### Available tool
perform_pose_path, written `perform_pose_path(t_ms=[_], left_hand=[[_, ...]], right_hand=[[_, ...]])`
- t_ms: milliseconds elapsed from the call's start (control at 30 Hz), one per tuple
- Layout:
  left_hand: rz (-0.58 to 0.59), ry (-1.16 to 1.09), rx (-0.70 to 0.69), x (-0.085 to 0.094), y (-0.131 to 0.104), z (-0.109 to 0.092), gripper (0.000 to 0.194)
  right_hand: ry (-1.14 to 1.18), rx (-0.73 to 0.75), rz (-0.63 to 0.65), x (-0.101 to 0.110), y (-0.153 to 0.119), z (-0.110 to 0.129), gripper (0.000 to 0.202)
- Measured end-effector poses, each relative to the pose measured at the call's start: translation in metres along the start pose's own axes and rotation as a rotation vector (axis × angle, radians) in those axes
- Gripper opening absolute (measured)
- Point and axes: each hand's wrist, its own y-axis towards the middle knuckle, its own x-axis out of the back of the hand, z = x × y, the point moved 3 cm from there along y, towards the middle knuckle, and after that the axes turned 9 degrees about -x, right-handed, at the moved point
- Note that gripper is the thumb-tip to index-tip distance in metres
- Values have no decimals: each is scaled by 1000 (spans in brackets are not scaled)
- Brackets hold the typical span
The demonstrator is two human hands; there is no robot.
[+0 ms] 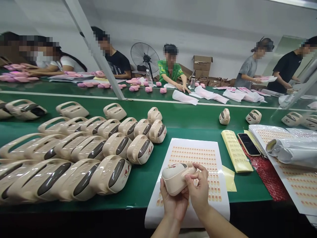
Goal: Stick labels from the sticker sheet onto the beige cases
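One cream gadget point(173, 180) with a grey-topped face is held, tilted, by the left hand point(174, 203), which cups it from beneath, and the right hand point(199, 186), whose thumb and fingers pinch its handle side. Below them lies a white sheet point(193, 143) printed with rows of small orange stickers point(194, 156), its near edge hanging over the front of the green bench point(142, 190). A yellow slip point(230, 181) pokes out just beside the sheet; further right come a yellow pad point(237, 152), a phone point(249, 144), a red cloth point(266, 175) and a rolled plastic bag point(292, 150). To the left, rows of similar gadgets point(109, 175) stand close together, handles mostly leftward. Several spaced gadgets line the strip beyond. Across it, pink items point(148, 89) and a clear bottle point(149, 79) sit near a person in green point(170, 70), with a fan point(145, 56) and cardboard boxes point(202, 65) behind.
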Motion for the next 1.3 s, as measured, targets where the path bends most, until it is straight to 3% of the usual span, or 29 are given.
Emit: perform_pose_path(t_ms=[100,167,233,300,400,500,600,733,833,900,1033,1167,1200,1300], left_hand=[[-23,33,3,2,-1,-2,42],[-19,51,23,2,-2,-3,42],[9,50,34,2,-3,-3,40],[49,30,40,2,-4,-2,35],[138,-11,88,1,-4,-3,30],[224,-29,198,2,-4,-6,32],[260,-49,258,4,-3,-11,37],[232,-68,225,4,-3,-17,40],[193,-51,197,3,-2,-19,39],[168,-27,174,2,-2,-21,37],[136,30,88,3,-4,-28,36],[63,98,-46,5,-8,-35,36],[39,109,-74,5,-9,-35,36],[-48,149,-67,4,-12,-32,38]], right_hand=[[-173,271,-10,4,1,6,11],[-230,316,-13,8,4,6,4],[-167,172,38,10,9,0,26],[-14,-57,194,8,13,-8,44],[181,-305,396,6,15,-18,43],[174,-380,331,14,12,-30,34],[-13,-233,308,26,-4,-44,31],[-390,258,444,32,-39,-63,40],[-554,469,376,30,-53,-71,36],[-564,490,340,26,-56,-70,25],[-498,363,304,23,-54,-65,16],[-340,338,313,30,-35,-43,10],[-295,369,314,32,-27,-33,11],[-195,505,392,31,-3,-3,43]])
